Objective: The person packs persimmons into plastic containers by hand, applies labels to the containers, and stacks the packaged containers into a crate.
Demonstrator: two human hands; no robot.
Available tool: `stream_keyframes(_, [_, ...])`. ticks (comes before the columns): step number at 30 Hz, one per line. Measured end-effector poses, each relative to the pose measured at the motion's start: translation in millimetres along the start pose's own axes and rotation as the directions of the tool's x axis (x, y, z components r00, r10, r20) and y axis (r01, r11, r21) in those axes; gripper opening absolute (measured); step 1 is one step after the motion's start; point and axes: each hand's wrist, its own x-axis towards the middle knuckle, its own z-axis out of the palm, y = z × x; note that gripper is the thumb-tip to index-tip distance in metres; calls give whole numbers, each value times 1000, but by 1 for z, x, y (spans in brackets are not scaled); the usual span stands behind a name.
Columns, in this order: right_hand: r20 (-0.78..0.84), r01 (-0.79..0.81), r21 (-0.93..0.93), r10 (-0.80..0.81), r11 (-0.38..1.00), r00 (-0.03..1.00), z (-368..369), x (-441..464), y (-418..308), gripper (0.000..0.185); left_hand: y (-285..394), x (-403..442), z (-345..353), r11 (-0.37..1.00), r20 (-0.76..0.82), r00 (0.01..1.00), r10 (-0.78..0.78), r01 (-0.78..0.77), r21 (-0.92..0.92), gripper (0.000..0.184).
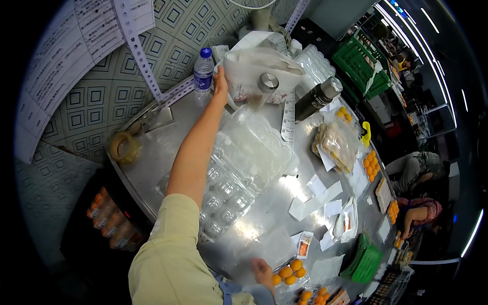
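My left hand (220,85) reaches far over the metal table, its stretched fingers against the left side of a white paper bag (264,68). A water bottle (203,73) with a blue cap stands just left of that hand. Under the outstretched arm lie clear plastic egg trays (229,190), their cups empty. My right hand (263,273) is low near the table's edge, its fingers curled and slightly blurred; what they hold, if anything, is too small to tell. Several orange balls (290,272) in a clear tray sit right beside it.
A dark thermos (319,98) stands right of the bag, near a clear bag of flat items (336,145). Tape (123,147) lies at the left corner. Paper scraps (316,198) and a green container (363,259) are on the right. A co-worker's arm (416,216) shows beyond.
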Motion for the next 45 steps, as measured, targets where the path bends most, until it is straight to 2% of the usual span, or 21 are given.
stream_keyframes(1, [-5,0,8,0,1000,1000,0,2,0,24,7,-5,0,999,20,999,-38,39,-32,82])
stream_keyframes(4, [5,5,7,-5,1000,1000,-1,6,-1,24,-15,34,-1,990,-142,990,-22,42,138,81])
stream_keyframes(7, [17,18,-13,-17,1000,1000,-4,13,2,24,-33,49,20,994,-444,895,49,1,113,80])
stream_keyframes(13, [25,-1,-11,1,1000,1000,-5,16,-6,23,-29,52,10,972,-166,958,235,-229,55,76])
stream_keyframes(16, [32,28,-48,-26,998,999,-4,19,-1,21,-12,29,17,985,-149,975,166,-156,80,70])
stream_keyframes(19, [40,83,-159,-77,984,996,-3,20,-3,21,-11,41,13,937,-119,966,228,-185,297,66])
stream_keyframes(22, [64,147,-288,-134,946,989,-4,19,-6,22,11,29,25,699,16,893,449,-363,616,62])
stream_keyframes(25, [94,166,-347,-142,923,985,-5,17,1,23,33,-6,55,545,-107,743,661,-377,749,60])
stream_keyframes(28, [92,226,-406,-207,885,974,-5,12,1,23,65,-25,74,423,73,711,699,-493,760,59])
stream_keyframes(29, [93,238,-405,-219,883,971,-5,10,2,23,72,-27,82,372,126,672,730,-546,751,55])
stream_keyframes(32, [95,265,-419,-249,869,964,-9,6,10,24,108,-65,112,364,291,619,730,-712,601,52])
stream_keyframes(33, [97,270,-435,-253,859,963,-11,5,13,24,117,-83,122,345,352,567,745,-778,525,49])
stream_keyframes(34, [99,273,-449,-257,851,961,-12,3,16,24,129,-103,133,403,416,567,711,-813,420,49])
stream_keyframes(36, [93,281,-451,-268,847,959,-15,-3,17,25,152,-146,153,518,546,536,644,-830,204,48])
stream_keyframes(39, [80,292,-439,-287,850,955,-17,-12,20,25,176,-214,173,492,710,364,603,-870,28,46])
stream_keyframes(40, [74,296,-434,-293,851,953,-18,-15,21,25,177,-231,179,452,728,321,605,-892,18,45])
stream_keyframes(42, [74,298,-434,-295,850,953,-21,-21,21,26,180,-270,183,511,799,289,527,-859,-26,47])
stream_keyframes(45, [61,305,-440,-310,845,949,-23,-32,19,26,163,-302,182,598,826,295,481,-799,-63,52])
